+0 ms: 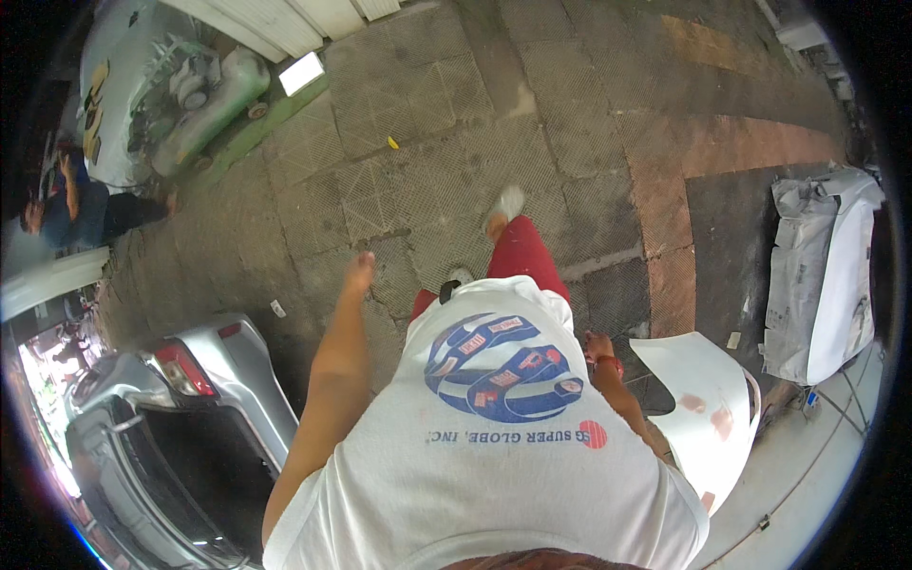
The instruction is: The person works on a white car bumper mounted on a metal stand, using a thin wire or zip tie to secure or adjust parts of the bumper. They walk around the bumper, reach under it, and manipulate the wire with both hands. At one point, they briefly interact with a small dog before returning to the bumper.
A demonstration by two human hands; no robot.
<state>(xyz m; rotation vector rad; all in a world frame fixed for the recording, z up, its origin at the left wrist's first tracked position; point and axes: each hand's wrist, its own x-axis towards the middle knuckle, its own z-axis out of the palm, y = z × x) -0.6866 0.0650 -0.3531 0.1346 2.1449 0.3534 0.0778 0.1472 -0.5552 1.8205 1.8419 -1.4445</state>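
My left hand is held out over the floor at the end of a bare forearm. Its fingers look loose, and no object shows in it. On the other side, my right hand hangs beside my hip with its fingers curled in. Whatever they may hold is too small to make out. A red band circles the right wrist. Close to the right forearm is a white curved vehicle body panel with brownish patches. I cannot see the right hand touching that panel. One foot is stepped forward.
A silver vehicle with a red tail light stands at the left. Far left, a person is near a pale green-and-white vehicle body. A paper-covered panel stands at the right. The floor is textured tile, with a small yellow object.
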